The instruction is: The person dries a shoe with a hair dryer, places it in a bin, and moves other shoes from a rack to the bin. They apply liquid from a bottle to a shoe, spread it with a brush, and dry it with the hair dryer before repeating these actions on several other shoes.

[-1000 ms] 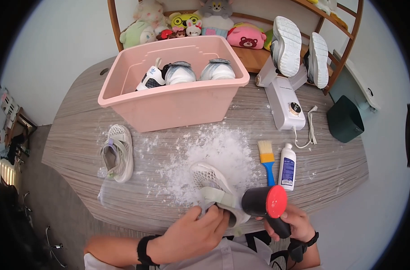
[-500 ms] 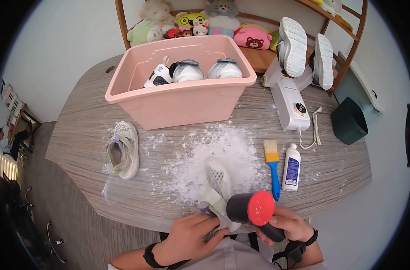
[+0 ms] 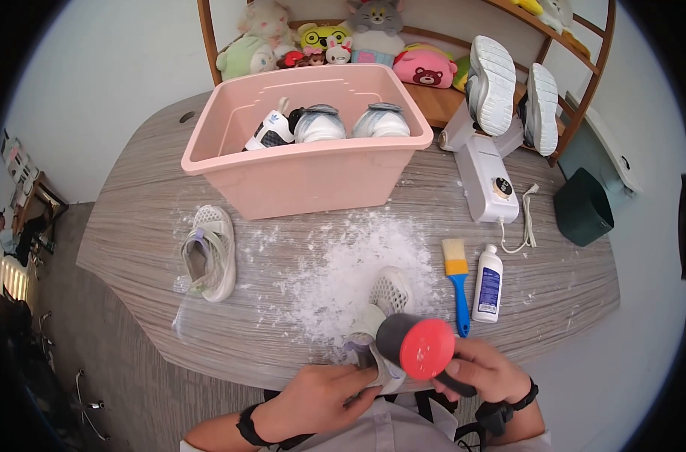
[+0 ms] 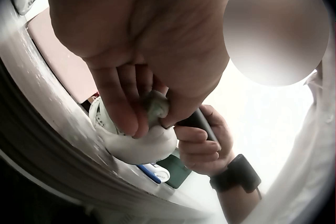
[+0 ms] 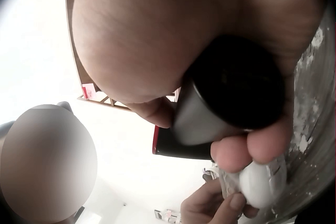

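A light shoe with a perforated toe (image 3: 392, 292) is held at the table's front edge, its toe over white powder (image 3: 358, 264). My left hand (image 3: 318, 401) grips its heel end; in the left wrist view the fingers of that hand (image 4: 142, 50) pinch a pale green tab on the shoe. My right hand (image 3: 490, 373) holds the handle of a black dryer-like tool with a red round end (image 3: 427, 349), its barrel over the shoe's opening. The handle (image 5: 210, 103) fills the palm in the right wrist view. Another light shoe (image 3: 209, 254) stands at the left.
A pink bin (image 3: 305, 177) with shoes stands at the back. To the right are a brush (image 3: 456, 282), a white bottle (image 3: 489, 285), a white device (image 3: 487, 177) bearing two shoes, and a dark green bin (image 3: 584, 207). Plush toys (image 3: 377, 34) sit on a shelf behind.
The held shoe has turned, its toe now pointing further right. The tool has moved left and over the shoe. My left hand has shifted down and slightly left from where it was a second ago.
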### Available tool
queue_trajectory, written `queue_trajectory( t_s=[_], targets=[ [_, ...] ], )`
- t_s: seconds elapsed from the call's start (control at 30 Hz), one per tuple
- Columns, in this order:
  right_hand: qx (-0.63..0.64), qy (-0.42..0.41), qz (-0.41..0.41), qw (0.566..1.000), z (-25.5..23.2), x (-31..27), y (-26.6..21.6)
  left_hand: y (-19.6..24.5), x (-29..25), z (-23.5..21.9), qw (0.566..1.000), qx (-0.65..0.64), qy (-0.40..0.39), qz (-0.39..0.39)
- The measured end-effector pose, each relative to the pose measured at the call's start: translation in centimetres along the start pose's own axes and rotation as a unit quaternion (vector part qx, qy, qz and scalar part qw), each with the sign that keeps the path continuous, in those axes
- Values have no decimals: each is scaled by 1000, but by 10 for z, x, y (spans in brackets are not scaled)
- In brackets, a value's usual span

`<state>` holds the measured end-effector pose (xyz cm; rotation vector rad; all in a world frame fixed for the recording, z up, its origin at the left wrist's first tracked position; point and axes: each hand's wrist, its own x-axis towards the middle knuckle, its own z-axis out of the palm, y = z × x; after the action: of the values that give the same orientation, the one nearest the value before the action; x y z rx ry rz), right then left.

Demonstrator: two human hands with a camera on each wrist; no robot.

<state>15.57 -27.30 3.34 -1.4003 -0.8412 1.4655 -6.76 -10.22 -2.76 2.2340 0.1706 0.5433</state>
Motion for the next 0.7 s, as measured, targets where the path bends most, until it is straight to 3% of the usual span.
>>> queue_trajectory(
  t_s=[0.1,0.2,0.37,0.5,0.57,0.6,0.67,0.7],
  targets=[
    [72,57,13,996,-12,5,8,-2,0,-5,1000,7,-1,12],
    [131,49,13,990,-23,9,14,-5,0,-9,1000,11,-6,17],
    [104,46,-1,994,-26,-2,15,-10,1,-16,999,-27,-12,30],
    [60,155,-23,986,-33,-6,18,-7,7,-32,994,30,-85,58],
    [31,233,-39,971,-41,-8,22,-8,8,-35,992,47,-91,73],
    [31,230,-39,972,-44,-11,23,-9,6,-37,990,65,-96,86],
    [-64,306,-54,948,-50,-18,22,-8,4,-44,990,78,-95,72],
    [-50,335,-61,939,-54,-23,24,-8,3,-47,989,89,-96,62]
  ],
)
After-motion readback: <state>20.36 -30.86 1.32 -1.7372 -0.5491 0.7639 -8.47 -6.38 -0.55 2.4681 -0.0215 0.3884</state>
